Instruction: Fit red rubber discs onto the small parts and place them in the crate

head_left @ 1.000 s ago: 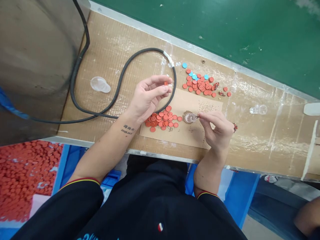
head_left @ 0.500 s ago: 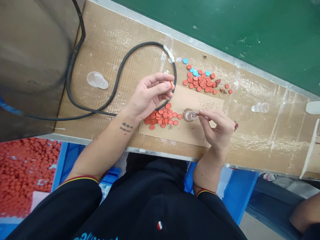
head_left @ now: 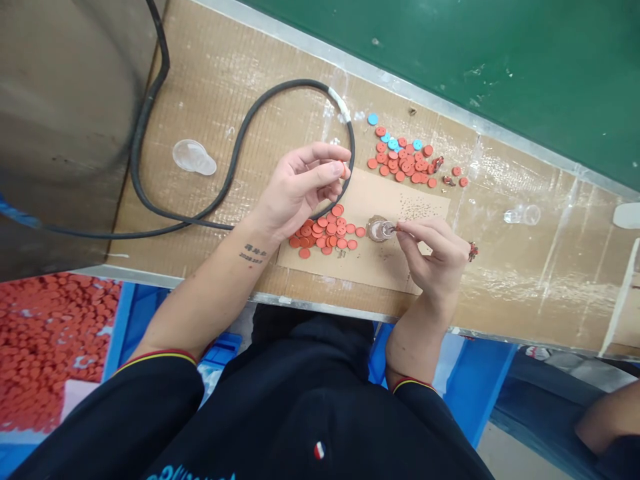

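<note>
At far left, a brushed steel panel (head_left: 60,120) rises beside the bench, and below it a blue-rimmed crate (head_left: 127,327) is heaped with flat orange-red discs (head_left: 50,347). On the tan cardboard bench top (head_left: 200,80), a clear plastic cup-shaped piece (head_left: 194,157) lies within a long loop of black rubber cable (head_left: 235,157) bound with white tape.

The left forearm (head_left: 215,300) bears a tattoo of small characters and a line of digits, too small to read. The left hand (head_left: 300,190) has its fingers curled, with thumb and forefinger pinching a small orange-red disc (head_left: 345,170), mostly hidden. A heap of orange-red buttons (head_left: 325,233) lies on a brown cardboard sheet (head_left: 365,267), just below that hand. A small clear glass dish (head_left: 380,231) with brownish contents stands on the sheet, among fine dark specks. The right hand (head_left: 435,257) pinches a tiny item (head_left: 393,229), unclear in kind, at the dish's edge. Beyond lie mixed orange-red and sky-blue buttons (head_left: 395,150).

A black top shows a small red, white and blue badge (head_left: 320,451); its cyan lettering (head_left: 190,476) is cut off. A co-worker's forearm (head_left: 610,417) shows at far right.
</note>
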A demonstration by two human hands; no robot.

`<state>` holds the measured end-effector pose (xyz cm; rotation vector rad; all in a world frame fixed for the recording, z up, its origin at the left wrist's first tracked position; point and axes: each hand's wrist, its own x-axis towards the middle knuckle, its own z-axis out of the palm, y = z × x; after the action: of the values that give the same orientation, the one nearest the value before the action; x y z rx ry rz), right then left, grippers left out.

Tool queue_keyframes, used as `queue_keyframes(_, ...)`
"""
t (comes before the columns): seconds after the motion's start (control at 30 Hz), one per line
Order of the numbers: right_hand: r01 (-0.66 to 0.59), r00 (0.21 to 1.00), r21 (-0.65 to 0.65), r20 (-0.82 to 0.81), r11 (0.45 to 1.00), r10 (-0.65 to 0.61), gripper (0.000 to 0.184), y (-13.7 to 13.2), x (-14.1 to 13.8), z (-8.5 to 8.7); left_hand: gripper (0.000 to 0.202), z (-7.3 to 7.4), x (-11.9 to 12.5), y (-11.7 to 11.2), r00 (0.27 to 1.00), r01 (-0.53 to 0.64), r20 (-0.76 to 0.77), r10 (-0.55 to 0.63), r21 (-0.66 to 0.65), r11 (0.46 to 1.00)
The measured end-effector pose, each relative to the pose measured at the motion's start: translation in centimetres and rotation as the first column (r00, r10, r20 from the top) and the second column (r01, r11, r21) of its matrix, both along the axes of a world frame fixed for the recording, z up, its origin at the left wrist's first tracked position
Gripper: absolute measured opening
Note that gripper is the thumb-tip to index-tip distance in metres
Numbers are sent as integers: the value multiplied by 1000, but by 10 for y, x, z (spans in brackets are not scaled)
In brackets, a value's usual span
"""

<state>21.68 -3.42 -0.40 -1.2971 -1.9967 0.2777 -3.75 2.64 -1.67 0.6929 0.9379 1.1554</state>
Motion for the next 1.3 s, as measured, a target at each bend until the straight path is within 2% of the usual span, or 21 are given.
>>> queue_keyframes(0.33,-28,1000,21,-10,999,29,11,0,-1,0,14,5,1,0,1000,6,3,-6,-3,1000)
queue_keyframes(0.53,-6,1000,20,14,1000,6,13,1,0,-1,12,7,1,0,1000,28,11,-28,1,1000)
queue_keyframes(0.67,-37,997,66,-67,997,41,16,1,0,0,14,6,0,0,999,22,26,-22,-2,1000)
queue_keyframes(0.77,-11,982,116,-187,993,32,18,1,0,0,20,7,2,-2,999,31,36,-31,11,999)
queue_keyframes(0.9,54,926,201,-377,978,27,14,0,-4,-2,33,9,8,-9,992,98,69,-103,73,993)
queue_keyframes(1.03,72,863,210,-503,975,45,6,-2,-11,-3,44,10,18,-21,965,210,129,-229,145,967)
queue_keyframes(1.13,65,836,202,-546,977,57,8,-3,-15,-3,39,11,26,-28,934,297,154,-323,169,940)
queue_keyframes(1.3,109,836,210,-548,972,24,11,-4,-14,-6,32,8,34,-33,897,363,180,-403,220,905)
